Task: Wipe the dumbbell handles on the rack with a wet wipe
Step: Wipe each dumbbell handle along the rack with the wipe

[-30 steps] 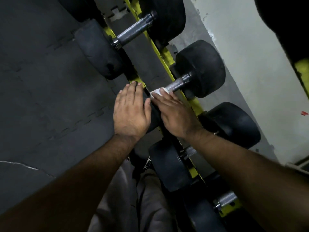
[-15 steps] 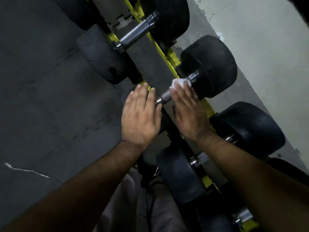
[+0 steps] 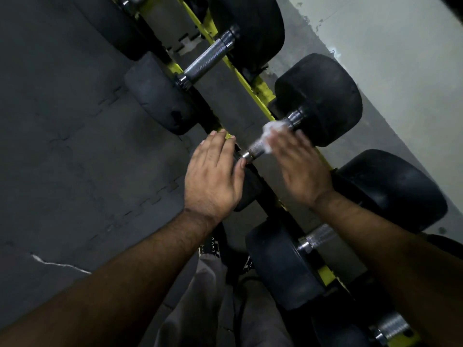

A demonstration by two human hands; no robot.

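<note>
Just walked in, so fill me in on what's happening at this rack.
A person is cleaning dumbbells on a yellow metal rack. The right hand presses a crumpled white wet wipe onto the knurled chrome handle of a black rubber dumbbell. The left hand rests flat on that dumbbell's near head, steadying it. The hand is blurred, so the grip is unclear.
</note>
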